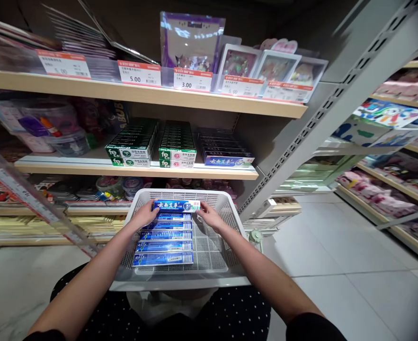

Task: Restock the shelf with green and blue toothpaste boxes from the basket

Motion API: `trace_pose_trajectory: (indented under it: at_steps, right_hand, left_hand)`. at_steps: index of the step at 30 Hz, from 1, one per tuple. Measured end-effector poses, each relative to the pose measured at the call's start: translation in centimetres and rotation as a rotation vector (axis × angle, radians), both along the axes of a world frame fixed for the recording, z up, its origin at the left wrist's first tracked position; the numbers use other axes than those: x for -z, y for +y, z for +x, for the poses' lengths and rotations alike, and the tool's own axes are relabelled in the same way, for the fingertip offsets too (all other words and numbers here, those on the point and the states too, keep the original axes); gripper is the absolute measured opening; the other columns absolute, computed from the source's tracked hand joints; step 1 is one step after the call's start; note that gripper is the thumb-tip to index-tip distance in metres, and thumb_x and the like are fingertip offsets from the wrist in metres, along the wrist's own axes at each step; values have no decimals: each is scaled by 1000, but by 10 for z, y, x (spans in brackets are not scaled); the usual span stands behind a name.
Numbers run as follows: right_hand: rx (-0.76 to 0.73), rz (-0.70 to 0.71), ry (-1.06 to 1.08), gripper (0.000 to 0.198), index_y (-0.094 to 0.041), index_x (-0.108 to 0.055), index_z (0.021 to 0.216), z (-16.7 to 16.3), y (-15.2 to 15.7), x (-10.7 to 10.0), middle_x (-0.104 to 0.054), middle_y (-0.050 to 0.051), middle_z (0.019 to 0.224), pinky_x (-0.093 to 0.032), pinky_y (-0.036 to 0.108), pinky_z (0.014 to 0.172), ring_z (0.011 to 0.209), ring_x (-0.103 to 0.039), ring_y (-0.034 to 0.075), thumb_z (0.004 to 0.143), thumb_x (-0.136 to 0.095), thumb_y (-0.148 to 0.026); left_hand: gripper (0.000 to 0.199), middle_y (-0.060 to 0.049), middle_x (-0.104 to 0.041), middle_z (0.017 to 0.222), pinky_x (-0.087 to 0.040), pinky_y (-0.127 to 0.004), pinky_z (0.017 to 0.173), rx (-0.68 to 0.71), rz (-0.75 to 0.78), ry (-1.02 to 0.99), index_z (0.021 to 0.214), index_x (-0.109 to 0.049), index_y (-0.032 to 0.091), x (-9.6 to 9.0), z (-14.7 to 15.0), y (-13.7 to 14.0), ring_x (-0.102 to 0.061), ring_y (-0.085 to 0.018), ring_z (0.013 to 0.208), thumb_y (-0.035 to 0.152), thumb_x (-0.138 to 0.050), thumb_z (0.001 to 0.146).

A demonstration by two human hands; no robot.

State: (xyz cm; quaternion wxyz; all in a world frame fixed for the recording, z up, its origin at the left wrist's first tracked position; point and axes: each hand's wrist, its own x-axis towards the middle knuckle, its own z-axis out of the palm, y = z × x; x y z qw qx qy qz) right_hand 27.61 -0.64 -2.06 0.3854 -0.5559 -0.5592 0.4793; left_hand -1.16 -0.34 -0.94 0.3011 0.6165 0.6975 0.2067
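Between my two hands is a blue toothpaste box [173, 206] with white lettering, at the far side of a white plastic basket [237, 227]. My left hand [145, 215] grips its left end, thumb at the front. The fingers of my right hand [209, 215] are closed on its right end, which is white and red. Nearer to me in the basket, several more blue toothpaste boxes [164, 246] lie in a column on the left. The perforated floor on the basket's right side shows bare.
A shelf [137, 169] ahead holds green boxes [132, 147], [177, 147] and dark blue toothpaste boxes [228, 154]. The upper shelf [152, 92] carries price tags and packaged goods. A grey slotted post [322, 137] rises on the right, beside a tiled floor [322, 237].
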Motion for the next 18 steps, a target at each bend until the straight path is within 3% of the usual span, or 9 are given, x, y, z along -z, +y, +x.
trace_pose_trajectory:
  at_steps: [3, 8, 18]
  right_hand:
    - [-101, 38, -56, 38, -21, -58, 121, -3, -4, -3, -65, 9, 121, -49, 43, 97, 109, -63, 23, 83, -59, -20]
    - [-120, 95, -120, 41, -21, -56, 124, -3, -4, -4, -64, 8, 125, -49, 43, 96, 110, -62, 23, 83, -59, -20]
    - [-95, 85, -154, 37, -20, -59, 117, -2, -2, -3, -69, 8, 112, -53, 36, 83, 90, -67, 22, 81, -61, -25]
  left_hand:
    - [49, -13, -57, 135, -42, -33, 98, 70, -49, -37, 133, -47, 17, 2, 1, 0, -54, -27, 123, 32, -51, 86]
    - [49, -16, -59, 131, -42, -35, 98, 54, 33, 38, 134, -44, 14, 2, 10, -4, -56, -28, 119, 25, -50, 87]
    - [34, -13, -67, 111, -47, -33, 86, -69, 18, -7, 114, -53, 16, 5, 10, -1, -64, -25, 101, 28, -56, 83]
